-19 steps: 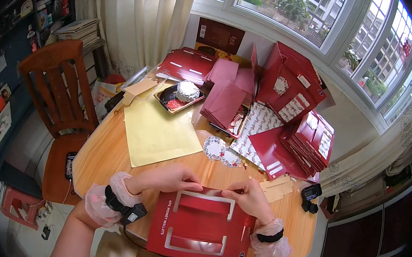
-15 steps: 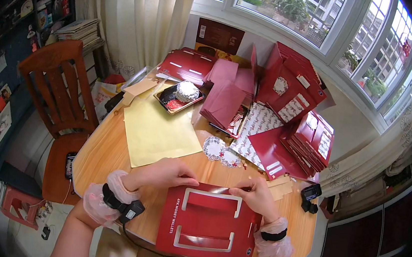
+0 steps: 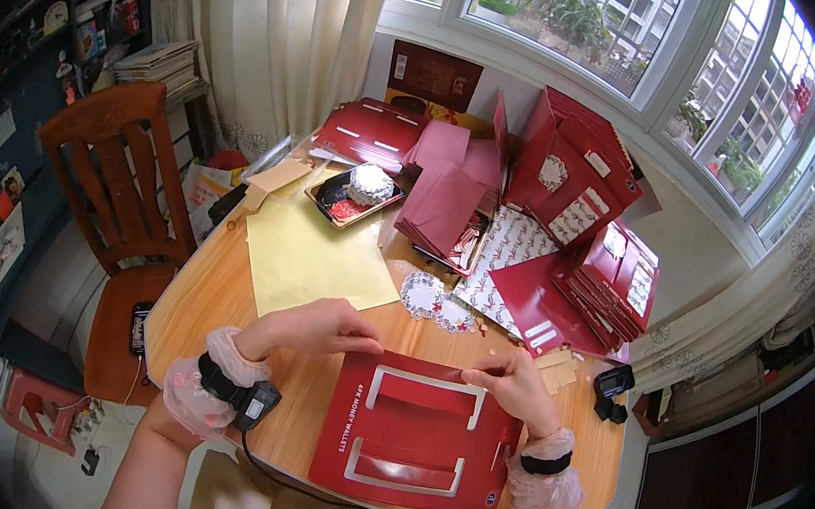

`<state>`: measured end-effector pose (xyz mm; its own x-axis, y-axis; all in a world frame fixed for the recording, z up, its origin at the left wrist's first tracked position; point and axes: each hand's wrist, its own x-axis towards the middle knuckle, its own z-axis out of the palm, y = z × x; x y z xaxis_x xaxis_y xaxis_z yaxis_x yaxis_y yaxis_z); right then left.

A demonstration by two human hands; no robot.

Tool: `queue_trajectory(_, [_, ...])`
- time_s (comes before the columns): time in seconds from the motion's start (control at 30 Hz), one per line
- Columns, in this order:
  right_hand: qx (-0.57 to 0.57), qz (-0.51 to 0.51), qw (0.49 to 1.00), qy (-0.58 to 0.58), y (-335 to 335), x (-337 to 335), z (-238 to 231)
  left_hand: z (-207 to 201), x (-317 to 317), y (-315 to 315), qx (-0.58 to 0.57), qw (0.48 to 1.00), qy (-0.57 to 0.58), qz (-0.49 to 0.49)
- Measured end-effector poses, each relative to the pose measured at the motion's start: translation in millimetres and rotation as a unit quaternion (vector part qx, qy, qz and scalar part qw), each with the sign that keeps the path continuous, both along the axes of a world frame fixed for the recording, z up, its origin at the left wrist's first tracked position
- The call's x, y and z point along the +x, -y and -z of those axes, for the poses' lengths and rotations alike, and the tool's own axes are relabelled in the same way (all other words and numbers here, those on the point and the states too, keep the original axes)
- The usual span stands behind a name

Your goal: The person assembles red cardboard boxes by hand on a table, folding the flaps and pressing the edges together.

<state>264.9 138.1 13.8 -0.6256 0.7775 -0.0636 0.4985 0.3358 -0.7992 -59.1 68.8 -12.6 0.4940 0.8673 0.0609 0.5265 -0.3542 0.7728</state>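
Note:
A flat red cardboard wallet sleeve point(image 3: 409, 434) with white-edged cut-out strips lies at the near edge of the table, slightly turned. My left hand point(image 3: 328, 328) is closed, its fingertips pinched at the sleeve's far edge near the left corner. At the same far edge, farther right, my right hand point(image 3: 510, 385) pinches the sleeve beside the upper white-edged strip point(image 3: 429, 384). What lies between the fingertips is partly hidden. Both wrists carry clear plastic cuffs and black straps.
A yellow sheet point(image 3: 313, 255) lies ahead on the left. Beyond it stands a black tray point(image 3: 334, 197) with round white labels. Dark red envelopes point(image 3: 439, 208) pile up at the centre. Red sleeves stack point(image 3: 613, 281) at the right, near a small black device point(image 3: 614, 381).
Both hands have shifted slightly, the left one away and to the left. The sleeve has turned a little clockwise, its far edge moving right and away from me.

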Motion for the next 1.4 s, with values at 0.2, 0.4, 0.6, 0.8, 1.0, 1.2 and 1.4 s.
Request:
queue_trajectory(0.2, [-0.026,-0.001,1.000,-0.007,-6.8,5.6,13.1,3.5,-2.5,-4.6,0.020,1.000,0.010,0.004])
queue_trajectory(0.4, [-0.020,-0.017,1.000,0.005,-9.2,3.1,6.3,8.6,-8.4,-6.4,0.010,1.000,0.008,-0.017])
queue_trajectory(0.6, [-0.033,0.104,0.993,-0.051,-15.0,18.6,5.7,16.8,-11.7,-14.9,-0.104,0.970,0.192,-0.111])
queue_trajectory(0.8, [-0.031,0.227,0.943,-0.242,-24.8,17.4,13.2,14.7,-18.3,-19.8,-0.040,0.835,0.444,-0.322])
queue_trajectory(1.0, [-0.030,0.266,0.900,-0.344,-33.1,17.9,37.0,3.0,22.3,-1.7,0.005,0.845,0.454,-0.283])
queue_trajectory(1.2, [-0.054,0.264,0.897,-0.351,-23.1,5.6,31.7,2.8,33.1,-2.9,0.039,0.839,0.448,-0.308])
queue_trajectory(1.4, [-0.132,0.218,0.940,-0.228,-14.1,13.5,14.1,1.1,25.3,-3.5,0.090,0.810,0.459,-0.354])
